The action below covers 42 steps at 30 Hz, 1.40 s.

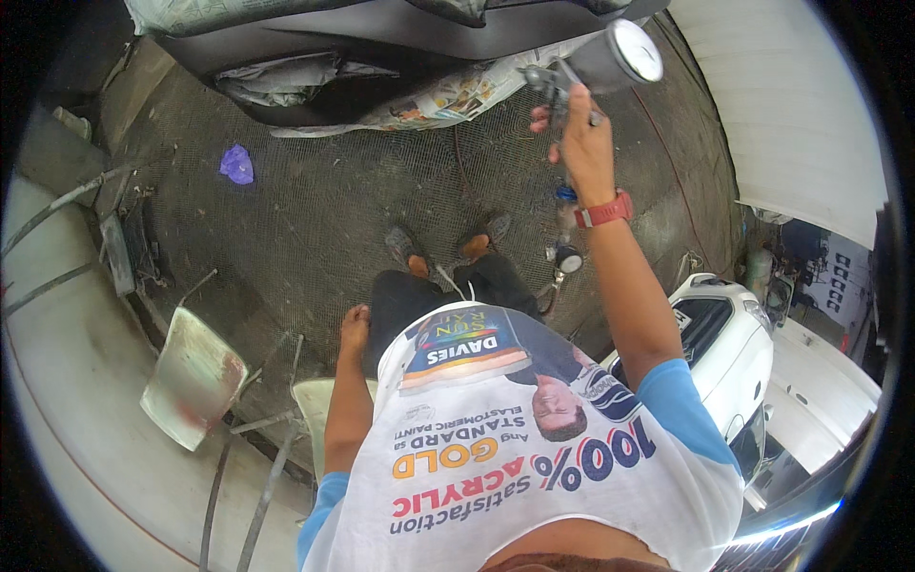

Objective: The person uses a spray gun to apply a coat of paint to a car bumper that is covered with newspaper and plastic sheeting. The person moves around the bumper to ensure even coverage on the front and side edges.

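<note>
My right hand [583, 143] is stretched out ahead, its fingers wrapped round the handle of a spray gun [548, 84]. The gun's grey cup with a white lid [634, 51] sits above the hand, close to a dark grey car bumper [381, 43]. Newspaper masking [467, 91] lines the bumper's lower edge. Below the gun, near my wrist, are a blue fitting [566, 194] and a round pressure gauge [569, 259] with a hose. My left hand [355, 329] hangs beside my left thigh, fingers loose, with nothing visible in it.
A crumpled purple piece [236, 165] lies on the dark mesh-like floor. To the left stand metal rods and a pale panel [193, 377] with reddish patches. A thin red hose [669, 157] crosses the floor at right. A white car [734, 353] is behind on the right.
</note>
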Tool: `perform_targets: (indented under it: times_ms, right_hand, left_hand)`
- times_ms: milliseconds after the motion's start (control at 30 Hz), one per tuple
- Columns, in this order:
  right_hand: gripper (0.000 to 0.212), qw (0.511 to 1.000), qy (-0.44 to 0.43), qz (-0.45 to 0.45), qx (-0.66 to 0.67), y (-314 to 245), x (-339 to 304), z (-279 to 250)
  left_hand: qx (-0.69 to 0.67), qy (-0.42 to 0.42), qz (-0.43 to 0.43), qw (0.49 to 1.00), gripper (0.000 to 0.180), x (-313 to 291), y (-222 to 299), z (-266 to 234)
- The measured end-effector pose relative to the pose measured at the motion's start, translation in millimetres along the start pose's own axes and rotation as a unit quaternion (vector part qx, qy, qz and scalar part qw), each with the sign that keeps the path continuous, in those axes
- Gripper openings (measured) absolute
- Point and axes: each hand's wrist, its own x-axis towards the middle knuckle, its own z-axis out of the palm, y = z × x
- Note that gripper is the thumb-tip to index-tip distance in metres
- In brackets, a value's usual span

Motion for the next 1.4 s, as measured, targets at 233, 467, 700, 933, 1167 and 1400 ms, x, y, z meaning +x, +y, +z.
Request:
perform_targets:
  times_ms: [233, 467, 700, 933, 1167, 1400]
  right_hand:
    - [0.057, 1.000, -0.002, -0.008, -0.021, -12.0, -0.6, 23.7]
    - [0.056, 0.992, -0.112, -0.057, 0.002, -48.4, -13.0, 113.4]
    - [0.059, 0.973, -0.211, -0.083, 0.035, -75.1, -5.7, 163.1]
    - [0.061, 0.996, -0.074, -0.055, -0.022, -70.9, 16.5, 122.6]
    - [0.057, 0.994, -0.037, -0.081, -0.059, -71.2, 7.6, 113.1]
    - [0.053, 0.965, -0.193, -0.146, -0.098, -96.2, -14.1, 201.3]
  left_hand:
    - [0.053, -0.018, 0.060, 0.997, 0.047, 19.8, 50.9, -18.7]
    - [-0.013, 0.027, 0.023, 0.999, 0.048, 64.1, -13.9, -62.5]
    - [-0.016, -0.007, -0.089, 0.996, 0.052, 33.2, -42.6, -61.9]
    - [0.011, 0.013, -0.019, 1.000, 0.049, 22.6, -37.6, -32.8]
    - [-0.018, -0.006, -0.003, 1.000, 0.044, 6.2, 14.4, -30.1]
    - [-0.056, 0.075, -0.008, 0.996, 0.052, -39.0, 42.5, -36.8]
